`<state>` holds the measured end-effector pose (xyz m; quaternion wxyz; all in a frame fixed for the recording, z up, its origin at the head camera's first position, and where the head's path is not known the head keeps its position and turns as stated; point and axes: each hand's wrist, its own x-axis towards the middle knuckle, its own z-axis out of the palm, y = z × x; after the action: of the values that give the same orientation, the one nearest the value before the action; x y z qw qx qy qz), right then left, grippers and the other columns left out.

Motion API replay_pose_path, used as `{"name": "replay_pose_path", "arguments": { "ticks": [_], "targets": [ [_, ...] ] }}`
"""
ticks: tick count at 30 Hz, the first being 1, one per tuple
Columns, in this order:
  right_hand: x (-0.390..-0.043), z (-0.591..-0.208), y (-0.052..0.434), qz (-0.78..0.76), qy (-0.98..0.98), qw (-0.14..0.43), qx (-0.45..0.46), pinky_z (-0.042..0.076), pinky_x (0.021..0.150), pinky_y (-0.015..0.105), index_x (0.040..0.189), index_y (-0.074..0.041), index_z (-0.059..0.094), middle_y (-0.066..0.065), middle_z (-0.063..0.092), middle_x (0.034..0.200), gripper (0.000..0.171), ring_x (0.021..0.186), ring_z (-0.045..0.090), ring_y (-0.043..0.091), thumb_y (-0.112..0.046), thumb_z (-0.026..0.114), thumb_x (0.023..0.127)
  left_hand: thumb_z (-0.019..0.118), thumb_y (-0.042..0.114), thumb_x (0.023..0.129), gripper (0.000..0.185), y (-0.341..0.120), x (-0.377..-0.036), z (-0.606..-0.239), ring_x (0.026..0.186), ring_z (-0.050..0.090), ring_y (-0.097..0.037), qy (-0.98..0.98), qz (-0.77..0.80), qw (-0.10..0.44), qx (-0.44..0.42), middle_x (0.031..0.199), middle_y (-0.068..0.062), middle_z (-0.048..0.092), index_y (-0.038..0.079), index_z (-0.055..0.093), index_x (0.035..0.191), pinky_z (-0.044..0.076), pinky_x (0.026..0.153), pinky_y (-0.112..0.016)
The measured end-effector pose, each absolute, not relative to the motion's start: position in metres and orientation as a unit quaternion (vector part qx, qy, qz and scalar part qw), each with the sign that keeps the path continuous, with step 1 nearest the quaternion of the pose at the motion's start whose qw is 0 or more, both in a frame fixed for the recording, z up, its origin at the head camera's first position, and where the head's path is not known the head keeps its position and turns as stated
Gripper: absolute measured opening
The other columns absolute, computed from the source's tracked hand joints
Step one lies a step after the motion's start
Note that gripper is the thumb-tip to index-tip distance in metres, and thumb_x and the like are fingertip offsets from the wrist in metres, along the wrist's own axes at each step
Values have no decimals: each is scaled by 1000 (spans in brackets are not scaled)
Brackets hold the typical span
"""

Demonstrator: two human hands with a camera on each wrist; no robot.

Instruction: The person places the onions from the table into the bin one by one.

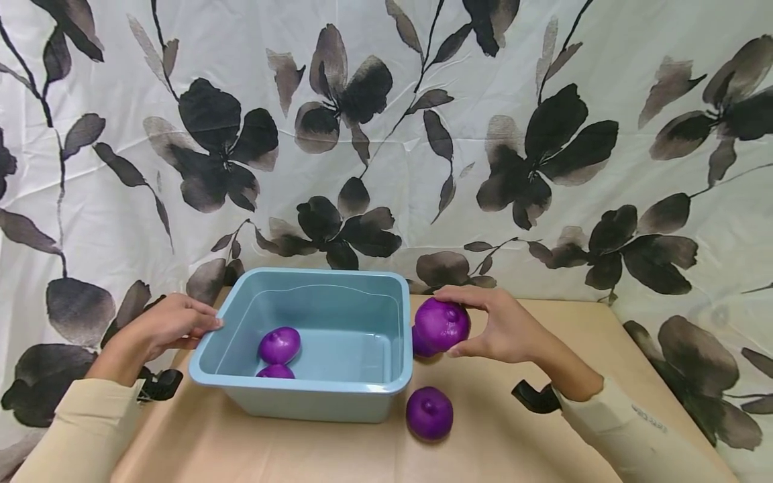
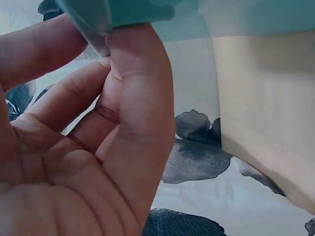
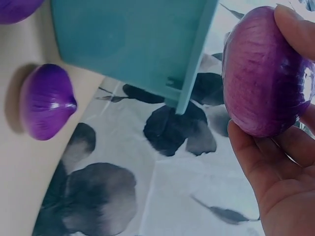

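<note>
We see a pale blue tub (image 1: pixel 338 396) on a tan worktop (image 1: pixel 495 443), two purple onions (image 1: pixel 280 345) inside it. Our left hand (image 1: pixel 163 329) pinches the tub's left rim; our right hand (image 1: pixel 501 325) grips a third onion (image 1: pixel 441 325) just beside the tub's right wall – a loose grip could drop it onto the onion hidden behind. Another onion (image 1: pixel 429 412) lies nearer us – it might roll if bumped

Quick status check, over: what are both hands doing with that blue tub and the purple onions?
Left hand grips the blue tub rim. Right hand holds a purple onion beside the tub. Two onions inside; two more on the table. Path clear.
</note>
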<state>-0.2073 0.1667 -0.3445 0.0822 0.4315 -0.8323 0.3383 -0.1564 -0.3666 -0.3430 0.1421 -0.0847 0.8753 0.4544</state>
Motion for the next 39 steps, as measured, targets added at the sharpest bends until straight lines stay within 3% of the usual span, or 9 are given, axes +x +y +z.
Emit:
{"name": "replay_pose_path", "arguments": {
  "ticks": [17,30,39],
  "targets": [
    [-221,-325,112,322,-798,83,503,59,100,44,135,-5,67,11,71,135,79,127,68,32,-17,100,66,66,13,99,48,-369,-157,-341,72,65,-9,880,448,133,-89,78,1,70,-19,58,135,62,67,-29],
    [-237,-322,78,291,-784,98,540,60,97,42,134,-6,67,10,71,135,78,123,70,28,-21,100,66,65,13,100,49,-363,-161,-341,76,66,-11,887,436,122,-93,84,-1,70,-19,56,136,62,69,-29],
    [-246,-323,57,274,-784,70,552,56,106,43,137,-8,65,7,67,140,76,132,64,27,-19,98,69,64,12,100,45,-355,-160,-344,72,61,-13,888,433,117,-97,78,-1,63,-18,59,134,59,65,-29]
  ]
}}
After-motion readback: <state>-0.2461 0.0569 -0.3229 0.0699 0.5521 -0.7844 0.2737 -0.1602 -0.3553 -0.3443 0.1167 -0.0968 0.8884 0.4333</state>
